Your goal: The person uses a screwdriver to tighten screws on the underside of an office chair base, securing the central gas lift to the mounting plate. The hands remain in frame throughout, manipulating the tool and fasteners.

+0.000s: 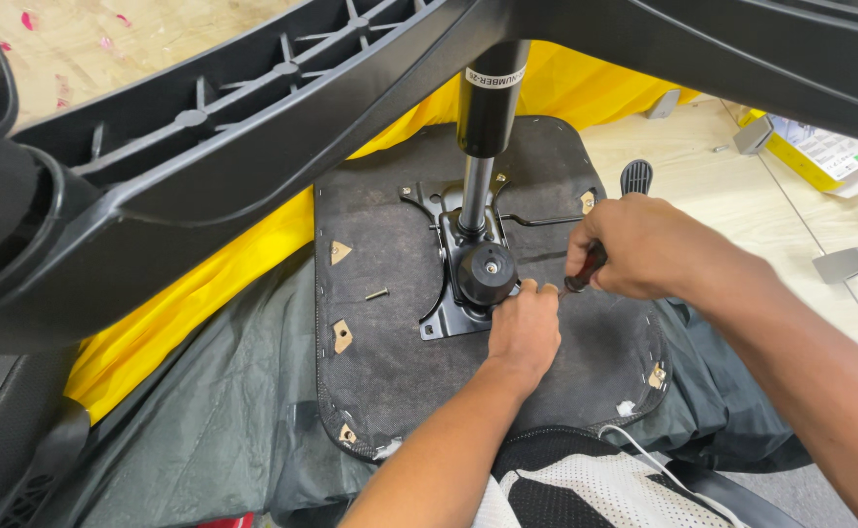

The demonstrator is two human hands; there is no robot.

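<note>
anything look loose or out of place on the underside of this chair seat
One small loose screw lies flat on the dark fabric seat underside, left of the black metal mounting plate, not driven in. The right hand grips a dark-handled screwdriver; the left hand rests beside the plate.

A black chair seat [380,391] lies upside down, its flat bottom facing up. A black metal plate [446,318] sits in the middle of it, with a round black knob [488,274] and a shiny pole [480,147] standing up from it. The left hand [524,328] rests on the seat, touching the edge of the plate. The right hand [644,244] is closed around a screwdriver [586,272] with a dark handle, pointing down by the left hand. A loose screw [377,293] lies on the seat, left of the plate. Yellow cloth [214,264] lies under the seat
</note>
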